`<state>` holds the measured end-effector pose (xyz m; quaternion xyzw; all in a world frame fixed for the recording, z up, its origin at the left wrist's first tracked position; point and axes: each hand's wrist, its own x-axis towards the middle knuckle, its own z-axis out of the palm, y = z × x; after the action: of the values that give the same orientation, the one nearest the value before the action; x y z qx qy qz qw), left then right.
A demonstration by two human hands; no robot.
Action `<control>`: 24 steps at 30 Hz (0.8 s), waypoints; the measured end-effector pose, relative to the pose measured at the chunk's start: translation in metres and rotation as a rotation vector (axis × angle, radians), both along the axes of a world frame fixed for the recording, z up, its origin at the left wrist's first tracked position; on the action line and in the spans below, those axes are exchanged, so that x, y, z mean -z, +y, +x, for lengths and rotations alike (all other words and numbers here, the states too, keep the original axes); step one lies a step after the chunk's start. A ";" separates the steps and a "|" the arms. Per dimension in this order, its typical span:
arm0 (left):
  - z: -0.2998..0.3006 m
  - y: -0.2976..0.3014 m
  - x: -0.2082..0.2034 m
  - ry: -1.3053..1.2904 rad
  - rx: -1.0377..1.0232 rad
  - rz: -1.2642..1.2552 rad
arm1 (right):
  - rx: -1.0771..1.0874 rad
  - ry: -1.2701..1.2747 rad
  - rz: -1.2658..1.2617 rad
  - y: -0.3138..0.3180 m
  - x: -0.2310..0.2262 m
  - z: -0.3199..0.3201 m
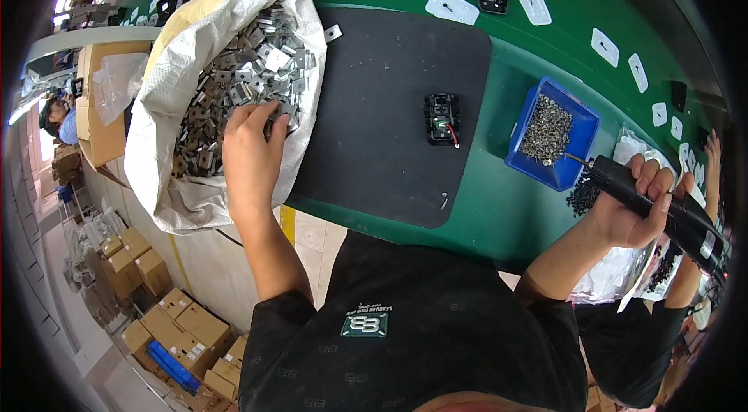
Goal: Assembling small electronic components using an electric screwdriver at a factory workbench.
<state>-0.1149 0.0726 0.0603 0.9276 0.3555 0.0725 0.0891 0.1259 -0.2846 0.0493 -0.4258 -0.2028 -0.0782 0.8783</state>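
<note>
White woven sack (156, 139), head view: left hand (253, 143), fingers loosely curled, at the metal plates (249, 73) inside; cannot tell if one is gripped. Right hand (635, 209) wraps a black power screwdriver (686, 229), bit at screws (548, 128) in blue bin (541, 172). Black device (442, 120) on dark mat (382, 116).

Dark mat (374, 116) open around black device (441, 117); white sack (158, 135) blocks left.

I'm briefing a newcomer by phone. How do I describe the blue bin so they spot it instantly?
Start from the dark mat on the green bench. Right of it, by the tip of the black power driver in the right hand, sits an open bin of small metal pieces. Its bright blue walls set it apart from the loose black pieces nearby.
</note>
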 end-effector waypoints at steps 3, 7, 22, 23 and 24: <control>0.006 -0.008 0.001 -0.005 0.041 -0.054 | 0.002 0.001 -0.023 0.000 -0.005 -0.005; 0.009 -0.012 0.002 -0.043 -0.002 -0.109 | 0.022 0.010 -0.032 0.003 -0.006 -0.012; 0.084 -0.091 0.038 -0.342 0.396 -0.400 | -0.138 0.019 -0.040 0.012 -0.018 -0.027; 0.086 -0.092 0.042 -0.305 0.439 -0.358 | -0.133 0.019 -0.046 0.011 -0.017 -0.027; 0.089 -0.094 0.048 -0.316 0.469 -0.309 | -0.124 0.003 -0.046 0.010 -0.016 -0.028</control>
<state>-0.0263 -0.0210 0.0126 0.9370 0.1204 0.1384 0.2972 0.0980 -0.2750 0.0650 -0.4328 -0.2292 -0.0185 0.8716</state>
